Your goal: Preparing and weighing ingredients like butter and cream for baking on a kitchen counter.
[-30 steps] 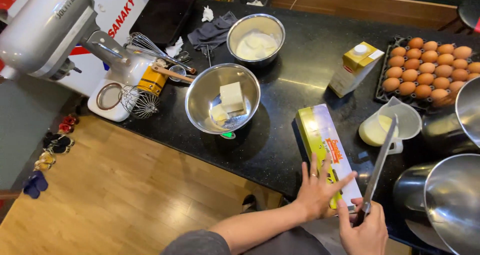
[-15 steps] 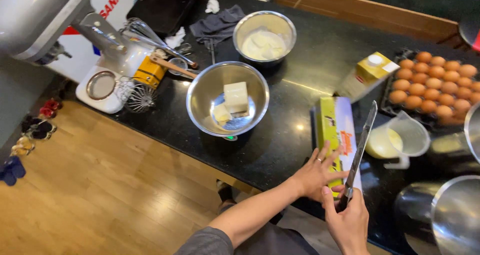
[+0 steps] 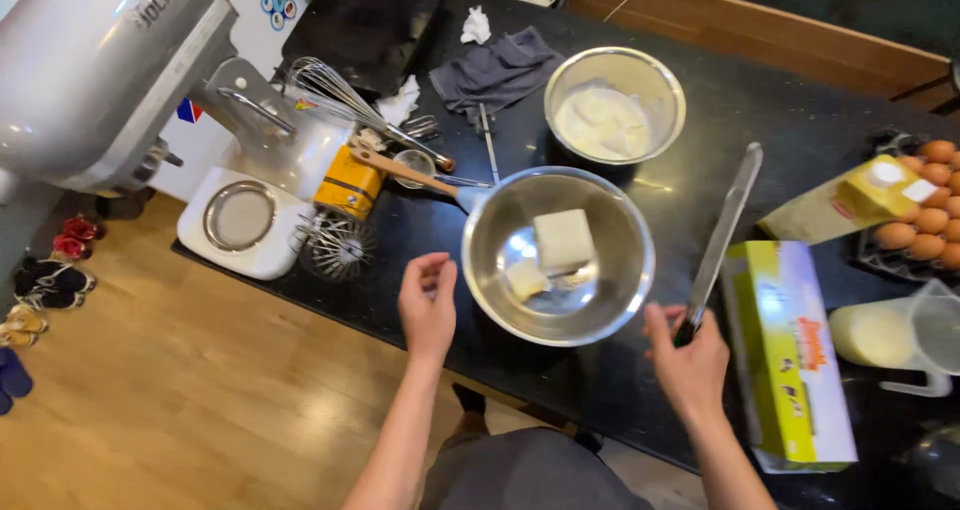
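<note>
Steel mixing bowl [image 3: 558,260] sits at the near edge of the dark desk [image 3: 740,100], between the two hands. Inside it I see one squared pale block [image 3: 564,240], butter by the look of it, and a smaller pale piece [image 3: 525,280] beside it on the bowl floor.

Right hand [image 3: 688,365]: fingers clamped on the dark handle of a long knife [image 3: 722,232], blade pointing up and away, just right of the bowl rim and clear of it. Left hand [image 3: 428,305]: empty, fingers loosely curled together, hovering just left of the bowl, not touching it.

My reading of progress: some cut butter is in the bowl; the yellow-and-white carton [image 3: 790,355] lies to the right of the knife hand, and I cannot tell how much it holds.

Further out: a second steel bowl [image 3: 615,105] with white chunks, a tray of brown eggs [image 3: 925,205], a jug of pale liquid [image 3: 890,335], and a stand mixer [image 3: 120,70] at far left with whisks nearby.
</note>
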